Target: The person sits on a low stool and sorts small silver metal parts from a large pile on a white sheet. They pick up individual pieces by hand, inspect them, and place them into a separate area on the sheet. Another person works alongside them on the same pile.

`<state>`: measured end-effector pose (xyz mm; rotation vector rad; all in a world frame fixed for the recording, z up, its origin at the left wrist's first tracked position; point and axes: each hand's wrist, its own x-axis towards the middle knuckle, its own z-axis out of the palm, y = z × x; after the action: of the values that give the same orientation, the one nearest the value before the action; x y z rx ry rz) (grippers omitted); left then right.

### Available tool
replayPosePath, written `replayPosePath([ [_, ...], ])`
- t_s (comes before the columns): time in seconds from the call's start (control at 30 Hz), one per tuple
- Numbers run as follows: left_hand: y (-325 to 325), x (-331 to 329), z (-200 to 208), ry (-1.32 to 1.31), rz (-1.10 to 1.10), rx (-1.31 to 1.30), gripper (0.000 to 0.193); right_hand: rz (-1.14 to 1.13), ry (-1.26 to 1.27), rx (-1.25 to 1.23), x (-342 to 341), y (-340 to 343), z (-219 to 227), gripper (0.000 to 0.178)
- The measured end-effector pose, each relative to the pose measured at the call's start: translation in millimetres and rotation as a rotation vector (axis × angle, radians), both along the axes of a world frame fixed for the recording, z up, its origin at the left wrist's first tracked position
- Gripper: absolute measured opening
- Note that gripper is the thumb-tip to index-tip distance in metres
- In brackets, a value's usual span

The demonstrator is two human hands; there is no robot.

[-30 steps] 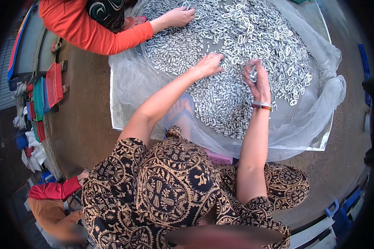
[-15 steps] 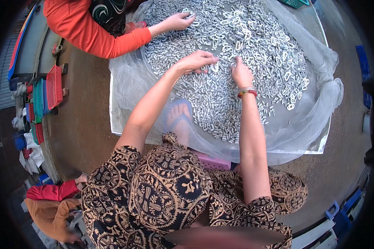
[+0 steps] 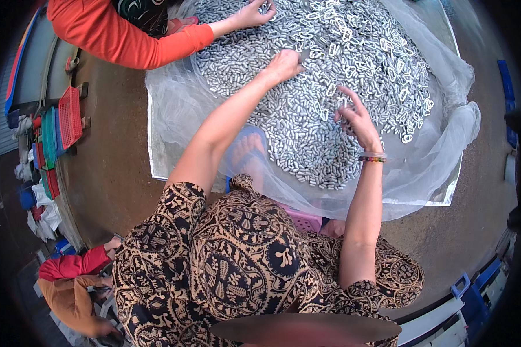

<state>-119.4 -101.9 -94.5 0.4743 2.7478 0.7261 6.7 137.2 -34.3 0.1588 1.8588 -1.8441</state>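
Note:
A broad heap of small silvery cylinders (image 3: 298,136) lies spread before me, with many pale elongated rings (image 3: 391,75) mixed in, most of them towards the far right. My left hand (image 3: 285,65) is over the heap's middle, fingers curled down at the cylinders; whatever they grip is hidden. Nearer and to the right, my right hand (image 3: 358,122) is low over the heap with its index finger stretched out and the fingers apart. A loose pale ring (image 3: 324,114) lies just left of that hand. I see nothing held in it.
Under the heap lies a sheet with translucent white netting (image 3: 446,136) bunched round its edges. At the far left a co-worker's hand (image 3: 253,14) in an orange sleeve (image 3: 127,40) holds a ring. Coloured baskets (image 3: 70,118) stand further left. A pink plastic stool (image 3: 301,220) is beneath me.
My hands have moved apart: the left went farther away and slightly left, the right came nearer and to the right, its index finger now extended. The co-worker's hand has moved farther away.

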Motion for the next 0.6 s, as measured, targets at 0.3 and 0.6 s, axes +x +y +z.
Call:
replayPosePath([
  [0.3,-20.3,25.3,47.2,-0.769,0.320,1.390,0.024,0.142,0.010,0.334,-27.1,-7.2,-6.2,0.018],
  [0.6,-15.7,17.8,33.8,-0.741,0.344,0.948,0.030,0.377,0.327,0.789,-8.5,-42.7,-43.2,0.032],
])
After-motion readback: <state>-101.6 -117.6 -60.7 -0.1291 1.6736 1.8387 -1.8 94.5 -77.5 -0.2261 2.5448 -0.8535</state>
